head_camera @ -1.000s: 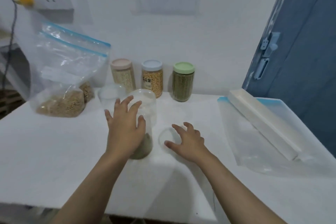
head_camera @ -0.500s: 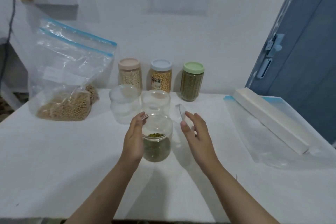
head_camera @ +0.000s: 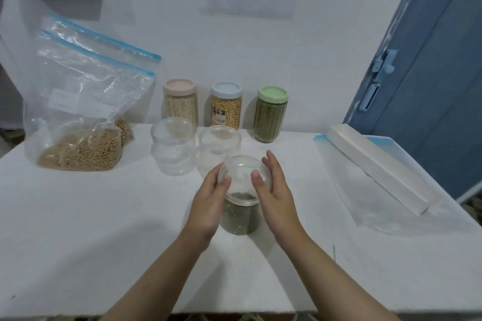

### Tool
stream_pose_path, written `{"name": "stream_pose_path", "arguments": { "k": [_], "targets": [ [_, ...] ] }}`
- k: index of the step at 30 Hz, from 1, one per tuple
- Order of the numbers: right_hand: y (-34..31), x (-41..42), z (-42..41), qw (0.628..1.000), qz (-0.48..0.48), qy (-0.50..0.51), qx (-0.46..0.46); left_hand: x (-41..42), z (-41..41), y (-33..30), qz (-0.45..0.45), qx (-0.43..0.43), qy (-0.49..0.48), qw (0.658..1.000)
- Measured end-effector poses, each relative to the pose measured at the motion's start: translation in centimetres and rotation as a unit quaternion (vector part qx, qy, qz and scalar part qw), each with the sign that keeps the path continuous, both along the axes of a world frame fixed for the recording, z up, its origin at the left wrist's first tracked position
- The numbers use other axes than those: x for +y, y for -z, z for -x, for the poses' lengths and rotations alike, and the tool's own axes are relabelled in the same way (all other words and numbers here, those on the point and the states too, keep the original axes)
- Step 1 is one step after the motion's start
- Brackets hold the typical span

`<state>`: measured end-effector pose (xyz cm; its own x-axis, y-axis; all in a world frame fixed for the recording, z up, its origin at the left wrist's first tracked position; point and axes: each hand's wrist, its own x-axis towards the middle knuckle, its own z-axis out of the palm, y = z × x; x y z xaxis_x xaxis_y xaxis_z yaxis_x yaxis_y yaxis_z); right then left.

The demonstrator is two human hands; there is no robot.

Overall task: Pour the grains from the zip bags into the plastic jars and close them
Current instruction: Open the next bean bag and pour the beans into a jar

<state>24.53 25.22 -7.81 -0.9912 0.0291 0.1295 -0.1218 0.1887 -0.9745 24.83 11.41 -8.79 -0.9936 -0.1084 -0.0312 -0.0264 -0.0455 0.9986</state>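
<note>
Centre of frame: the jar [head_camera: 238, 219], partly filled with green grains, stands on the worktop [head_camera: 78, 229] with a clear lid [head_camera: 243, 177] at its mouth. I have my left hand [head_camera: 208, 206] and right hand [head_camera: 273, 198] cupped on either side, fingers fairly straight, thumbs resting on the lid; neither hand wraps it. To close well, I judge I should seat the lid level, steady the jar's body with one hand and turn or press with the other. Whether the lid sits flat or threaded I cannot tell; its clear rim blurs into the jar. Behind, two empty clear jars [head_camera: 173, 146] stand. At left, grain-filled zip bags [head_camera: 86, 101] lean on the wall, their left edge cut off.
</note>
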Motion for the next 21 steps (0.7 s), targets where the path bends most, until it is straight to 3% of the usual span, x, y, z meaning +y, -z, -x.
{"name": "stream_pose_path", "arguments": {
  "k": [4,11,16,21],
  "targets": [
    [0.8,0.1,0.1,0.994,0.081,0.043,-0.060,0.8,-0.3,0.2,-0.007,-0.006,0.003,1.000],
    [-0.1,0.6,1.2,0.984,0.126,0.025,-0.120,0.8,-0.2,0.2,0.013,0.009,0.006,1.000],
    [0.9,0.2,0.4,0.957,0.256,0.056,-0.125,0.4,-0.2,0.1,-0.010,0.002,0.006,1.000],
    [1.5,0.7,0.9,0.943,0.314,0.042,-0.102,0.5,-0.7,0.4,-0.007,0.022,0.042,0.999]
  ]
}}
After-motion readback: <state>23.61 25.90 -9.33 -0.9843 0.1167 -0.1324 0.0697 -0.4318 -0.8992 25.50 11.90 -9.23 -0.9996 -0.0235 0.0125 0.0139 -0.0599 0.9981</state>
